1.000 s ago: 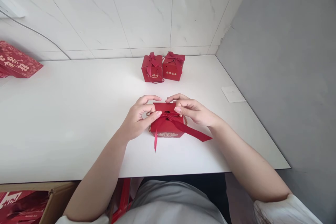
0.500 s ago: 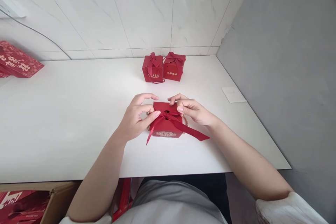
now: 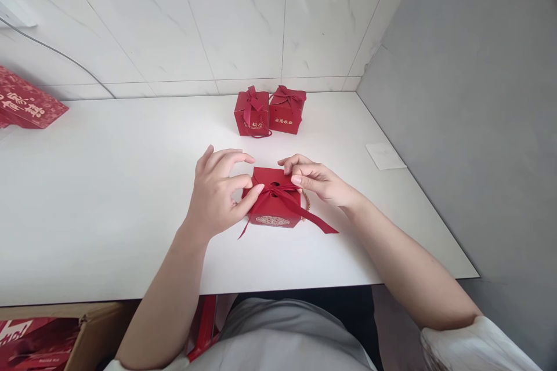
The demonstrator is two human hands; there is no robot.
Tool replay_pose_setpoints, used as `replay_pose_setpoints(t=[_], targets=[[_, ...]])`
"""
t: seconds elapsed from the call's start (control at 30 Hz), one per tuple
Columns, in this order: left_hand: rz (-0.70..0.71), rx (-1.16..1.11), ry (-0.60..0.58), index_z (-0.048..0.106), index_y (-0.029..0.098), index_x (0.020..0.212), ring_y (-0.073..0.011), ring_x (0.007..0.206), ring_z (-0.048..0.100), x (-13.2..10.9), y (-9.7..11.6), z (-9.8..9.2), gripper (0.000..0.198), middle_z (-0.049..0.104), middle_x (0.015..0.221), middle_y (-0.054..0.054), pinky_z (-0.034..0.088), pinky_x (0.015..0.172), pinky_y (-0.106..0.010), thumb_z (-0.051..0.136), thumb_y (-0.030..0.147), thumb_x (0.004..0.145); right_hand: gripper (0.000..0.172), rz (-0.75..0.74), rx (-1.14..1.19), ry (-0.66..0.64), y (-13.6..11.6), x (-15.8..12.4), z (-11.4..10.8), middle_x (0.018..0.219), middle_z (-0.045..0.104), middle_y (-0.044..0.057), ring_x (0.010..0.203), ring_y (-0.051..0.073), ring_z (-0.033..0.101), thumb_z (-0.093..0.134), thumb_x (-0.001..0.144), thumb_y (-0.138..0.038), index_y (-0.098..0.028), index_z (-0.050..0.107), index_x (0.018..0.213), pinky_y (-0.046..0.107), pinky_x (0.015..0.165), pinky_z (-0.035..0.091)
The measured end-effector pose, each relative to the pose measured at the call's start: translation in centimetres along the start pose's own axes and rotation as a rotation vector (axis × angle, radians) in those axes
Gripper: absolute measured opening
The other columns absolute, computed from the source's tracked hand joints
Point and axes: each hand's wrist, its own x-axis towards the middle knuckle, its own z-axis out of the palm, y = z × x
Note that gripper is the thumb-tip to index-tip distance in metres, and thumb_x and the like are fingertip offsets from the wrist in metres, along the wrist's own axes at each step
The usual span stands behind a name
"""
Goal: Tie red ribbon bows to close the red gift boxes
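Tauter ribbon [image 3: 285,197], left hand [image 3: 215,197] wider

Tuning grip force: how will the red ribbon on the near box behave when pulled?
The ribbon looks floppy: loose tails drape off the box onto the table. Probably very light, a thin flat strip. Tugging may drag the small box.

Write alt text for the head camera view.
The left hand and right hand each pinch the red ribbon crossed over a small red gift box on a white table. Two bow-tied red boxes stand side by side behind it, by the tiled wall.
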Motion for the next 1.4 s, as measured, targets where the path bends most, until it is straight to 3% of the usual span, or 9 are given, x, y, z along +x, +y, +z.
replay_pose_setpoints(t=[0.17, 0.33, 0.57, 0.67, 0.87, 1.0, 1.13, 1.23, 1.4], targets=[[-0.251, -0.481, -0.118, 0.059, 0.021, 0.058, -0.0269, 0.115, 0.058, 0.1, -0.3, 0.4, 0.038, 0.063, 0.117, -0.006, 0.043, 0.104, -0.045, 0.056, 0.037, 0.092, 0.04, 0.039, 0.015, 0.058, -0.3, 0.0, 0.2, 0.127, 0.057, 0.005, 0.133, 0.026, 0.047, 0.061, 0.093, -0.05, -0.021, 0.063, 0.065, 0.042, 0.108, 0.041], [-0.399, -0.855, -0.159, 0.06, 0.021, 0.061, -0.0296, 0.125, 0.053, 0.3, -0.7, 1.0, 0.038, 0.064, 0.112, -0.009, 0.049, 0.098, -0.041, 0.058, 0.045, 0.091, 0.047, 0.067, 0.139, 0.112, -0.6, 0.1, 0.7, 0.136, 0.056, 0.005, 0.12, 0.023, 0.057, 0.047, 0.1, -0.05, -0.02, 0.066, 0.069, 0.039, 0.107, 0.042], [-0.485, -0.82, -0.136, 0.051, 0.018, 0.057, -0.0276, 0.115, 0.059, 0.5, -0.1, 1.9, 0.044, 0.062, 0.118, -0.008, 0.052, 0.095, -0.041, 0.066, 0.047, 0.086, 0.041, 0.077, 0.165, 0.111, -0.8, 0.2, 1.4, 0.14, 0.053, 0.004, 0.117, 0.023, 0.059, 0.052, 0.097, -0.049, -0.02, 0.066, 0.072, 0.038, 0.104, 0.045], [-0.541, -0.796, -0.15, 0.053, 0.017, 0.057, -0.0259, 0.104, 0.064, 0.6, 0.5, 2.3, 0.043, 0.061, 0.122, -0.008, 0.057, 0.083, -0.038, 0.074, 0.048, 0.079, 0.044, 0.054, 0.175, 0.126, -1.0, 0.5, 1.7, 0.14, 0.053, 0.004, 0.117, 0.022, 0.058, 0.051, 0.098, -0.05, -0.019, 0.064, 0.069, 0.038, 0.102, 0.046], [-0.595, -0.795, -0.29, 0.057, 0.017, 0.058, -0.0218, 0.092, 0.066, 1.1, 1.2, 2.5, 0.039, 0.061, 0.125, -0.005, 0.057, 0.073, -0.035, 0.077, 0.045, 0.077, 0.037, 0.011, 0.163, 0.083, -0.6, 1.8, 1.8, 0.136, 0.054, 0.003, 0.132, 0.024, 0.048, 0.058, 0.094, -0.05, -0.022, 0.07, 0.072, 0.039, 0.109, 0.042], [-0.574, -0.81, -0.381, 0.055, 0.017, 0.057, -0.0193, 0.087, 0.067, 1.4, 1.2, 2.3, 0.041, 0.059, 0.128, -0.003, 0.056, 0.076, -0.036, 0.075, 0.045, 0.079, 0.054, 0.052, 0.067, 0.154, -0.2, 2.7, 1.8, 0.131, 0.056, 0.004, 0.122, 0.024, 0.055, 0.048, 0.096, -0.058, -0.019, 0.056, 0.059, 0.041, 0.11, 0.039], [-0.547, -0.882, -0.416, 0.045, 0.016, 0.057, -0.0197, 0.088, 0.067, 1.2, 0.9, 1.9, 0.046, 0.058, 0.131, -0.004, 0.056, 0.077, -0.036, 0.074, 0.044, 0.081, 0.043, 0.038, 0.003, 0.169, -0.5, 2.6, 1.6, 0.135, 0.056, 0.003, 0.125, 0.021, 0.052, 0.041, 0.1, -0.056, -0.023, 0.063, 0.084, 0.041, 0.112, 0.036], [-0.569, -0.962, -0.344, 0.052, 0.019, 0.071, -0.0206, 0.092, 0.067, 0.9, 0.5, 1.7, 0.037, 0.059, 0.132, -0.005, 0.055, 0.077, -0.036, 0.066, 0.049, 0.087, 0.033, -0.02, -0.019, 0.25, -1.0, 1.7, 0.9, 0.136, 0.056, 0.002, 0.133, 0.019, 0.047, 0.041, 0.102, -0.051, -0.027, 0.062, 0.105, 0.04, 0.114, 0.034], [-0.47, -0.873, -0.151, 0.063, 0.025, 0.104, -0.0238, 0.124, 0.056, 0.5, 0.2, 1.5, 0.024, 0.061, 0.127, -0.005, 0.043, 0.106, -0.038, 0.063, 0.045, 0.09, 0.019, -0.115, -0.073, 0.363, -2.1, -0.1, -0.8, 0.114, 0.064, 0.003, 0.114, 0.018, 0.057, 0.053, 0.099, -0.043, -0.026, 0.063, 0.097, 0.035, 0.1, 0.045]])
